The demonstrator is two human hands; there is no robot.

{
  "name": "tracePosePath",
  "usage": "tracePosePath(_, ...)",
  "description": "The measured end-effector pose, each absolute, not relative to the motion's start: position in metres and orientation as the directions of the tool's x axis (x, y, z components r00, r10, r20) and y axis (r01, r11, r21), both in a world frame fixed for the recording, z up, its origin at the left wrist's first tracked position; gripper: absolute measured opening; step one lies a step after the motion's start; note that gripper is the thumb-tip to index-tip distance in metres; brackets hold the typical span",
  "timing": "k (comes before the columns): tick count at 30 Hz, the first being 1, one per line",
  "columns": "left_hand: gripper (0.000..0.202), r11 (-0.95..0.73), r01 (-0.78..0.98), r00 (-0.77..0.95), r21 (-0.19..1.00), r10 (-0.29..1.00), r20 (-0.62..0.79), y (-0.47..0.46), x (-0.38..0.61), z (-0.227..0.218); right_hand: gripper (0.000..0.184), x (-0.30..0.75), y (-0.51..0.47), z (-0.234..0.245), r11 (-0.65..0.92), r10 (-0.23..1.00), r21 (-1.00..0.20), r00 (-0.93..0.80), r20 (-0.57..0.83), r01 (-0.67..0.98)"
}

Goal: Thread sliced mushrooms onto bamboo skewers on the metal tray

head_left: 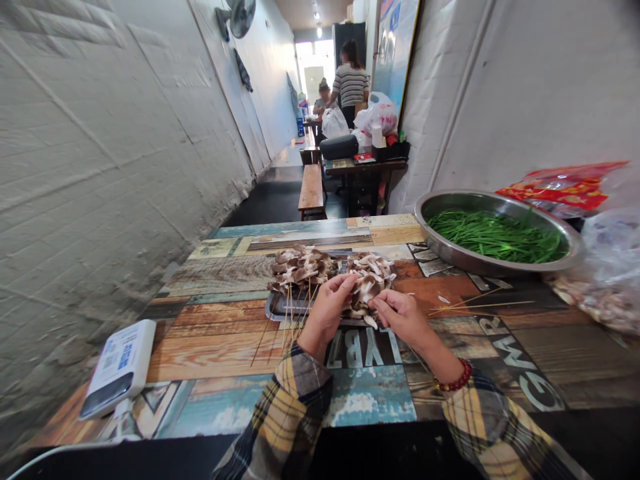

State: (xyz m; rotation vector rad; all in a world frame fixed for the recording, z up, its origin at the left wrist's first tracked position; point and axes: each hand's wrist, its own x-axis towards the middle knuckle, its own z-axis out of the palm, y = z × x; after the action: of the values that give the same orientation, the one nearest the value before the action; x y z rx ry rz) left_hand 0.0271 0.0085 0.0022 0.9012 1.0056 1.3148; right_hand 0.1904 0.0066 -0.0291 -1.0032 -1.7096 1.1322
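Both my hands work close together above a steel tray (285,307) on the table. My left hand (327,310) pinches at the near edge of a pile of sliced oyster mushrooms (369,283), which seem threaded on a bamboo skewer. My right hand (397,317) grips a mushroom piece at the pile's right side. To the left, a second bunch of mushroom skewers (300,268) lies on the tray, its thin sticks pointing toward me. Several loose bamboo skewers (480,303) lie to the right of my right hand.
A steel basin of garlic chives (495,233) and a plastic bag of mushrooms (605,293) stand on the right of the patterned wooden table (225,353). A white QR-code device (120,367) sits at the left, beside a wall. Two people, bags and benches are farther down the narrow room.
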Motion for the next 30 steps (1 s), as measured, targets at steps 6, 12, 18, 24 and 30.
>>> tracePosePath(6,0.031,0.083,-0.335,-0.019,0.938,0.995,-0.094,0.0089,0.0288,-0.0021,0.029,0.1886,0.0046,-0.0232,0.294,0.917,-0.923,-0.343,0.201,0.246)
tracePosePath(12,0.034,0.074,-0.371,-0.069,0.926,0.992,-0.107,0.0102,0.0286,-0.0018,0.027,0.188,0.0056,-0.0285,0.339,0.912,-0.908,-0.323,0.253,0.247)
tracePosePath(18,0.035,0.089,-0.335,-0.05,0.938,0.992,-0.112,0.0095,0.0295,-0.0014,0.025,0.1886,0.0032,-0.0276,0.381,0.909,-0.881,-0.289,0.301,0.28)
tracePosePath(24,0.031,0.07,-0.303,-0.019,0.95,0.997,-0.08,0.0075,0.0337,-0.0043,0.024,0.1888,0.0019,-0.0255,0.39,0.913,-0.865,-0.255,0.319,0.317)
tracePosePath(30,0.029,0.042,-0.239,-0.015,0.97,0.999,-0.047,0.0102,0.0317,-0.0042,0.027,0.1892,0.005,-0.025,0.386,0.911,-0.876,-0.266,0.314,0.289)
